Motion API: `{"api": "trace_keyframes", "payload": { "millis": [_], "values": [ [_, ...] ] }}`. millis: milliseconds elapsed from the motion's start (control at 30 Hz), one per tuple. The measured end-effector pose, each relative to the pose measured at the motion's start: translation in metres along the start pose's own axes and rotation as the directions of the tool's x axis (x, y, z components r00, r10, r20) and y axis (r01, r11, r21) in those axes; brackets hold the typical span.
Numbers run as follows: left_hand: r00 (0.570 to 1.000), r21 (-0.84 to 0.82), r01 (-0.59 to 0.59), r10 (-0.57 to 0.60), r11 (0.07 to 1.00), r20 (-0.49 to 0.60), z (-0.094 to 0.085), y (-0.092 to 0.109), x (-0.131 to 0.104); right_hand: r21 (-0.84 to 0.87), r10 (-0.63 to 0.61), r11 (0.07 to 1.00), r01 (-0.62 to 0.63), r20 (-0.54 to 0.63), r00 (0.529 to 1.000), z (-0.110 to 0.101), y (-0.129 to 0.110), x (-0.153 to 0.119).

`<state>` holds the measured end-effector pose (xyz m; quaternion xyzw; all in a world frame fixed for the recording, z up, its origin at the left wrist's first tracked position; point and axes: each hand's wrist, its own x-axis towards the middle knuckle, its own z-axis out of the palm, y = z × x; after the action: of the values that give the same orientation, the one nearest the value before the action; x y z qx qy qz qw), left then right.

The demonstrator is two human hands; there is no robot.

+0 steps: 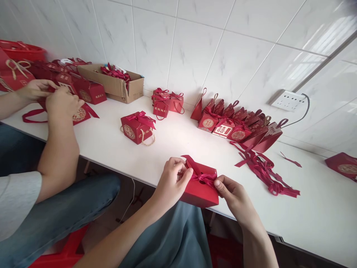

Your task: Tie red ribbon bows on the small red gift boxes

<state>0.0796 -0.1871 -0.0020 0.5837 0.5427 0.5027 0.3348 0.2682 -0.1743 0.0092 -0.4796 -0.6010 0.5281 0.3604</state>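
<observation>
A red gift box [199,193] rests at the table's front edge, right before me. Across its top lies a dark red ribbon [205,178] tied in a bow. My left hand [174,178] pinches the ribbon on the left side of the bow, thumb against fingers. On the right, my right hand [232,195] pinches the other side of the bow at the box's right end. Behind the box stands a finished-looking red box [136,128] with a bow and a rope handle. Loose ribbons [264,171] lie in a heap to the right.
Several red boxes [237,124] stand in a row by the tiled wall. Two small boxes [167,102] and a cardboard carton [110,83] of ribbons are further left. A co-worker's hands [61,98] handle a red box at the left. A power strip [288,99] hangs on the wall.
</observation>
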Motion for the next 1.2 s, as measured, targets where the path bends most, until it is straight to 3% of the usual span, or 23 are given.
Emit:
{"api": "trace_keyframes", "payload": {
  "millis": [267,567,933,1200],
  "values": [
    [0.998,-0.059,0.051,-0.049,0.997,0.038,0.000,-0.002,0.001,0.094,0.076,0.992,-0.083,0.068,0.995,-0.010,0.011,0.001],
    [1.000,-0.035,0.002,-0.002,0.999,0.008,0.002,0.000,-0.003,-0.224,-0.002,0.974,-0.026,-0.125,0.992,-0.001,-0.004,-0.010],
    [0.994,0.025,-0.071,0.073,0.997,-0.081,-0.014,-0.006,-0.008,0.174,0.049,0.984,-0.041,-0.042,0.998,0.028,-0.001,0.003],
    [0.988,0.077,-0.121,0.127,0.990,-0.083,-0.027,-0.010,-0.013,0.217,0.048,0.975,-0.055,0.036,0.998,0.033,0.006,0.011]
  ]
}}
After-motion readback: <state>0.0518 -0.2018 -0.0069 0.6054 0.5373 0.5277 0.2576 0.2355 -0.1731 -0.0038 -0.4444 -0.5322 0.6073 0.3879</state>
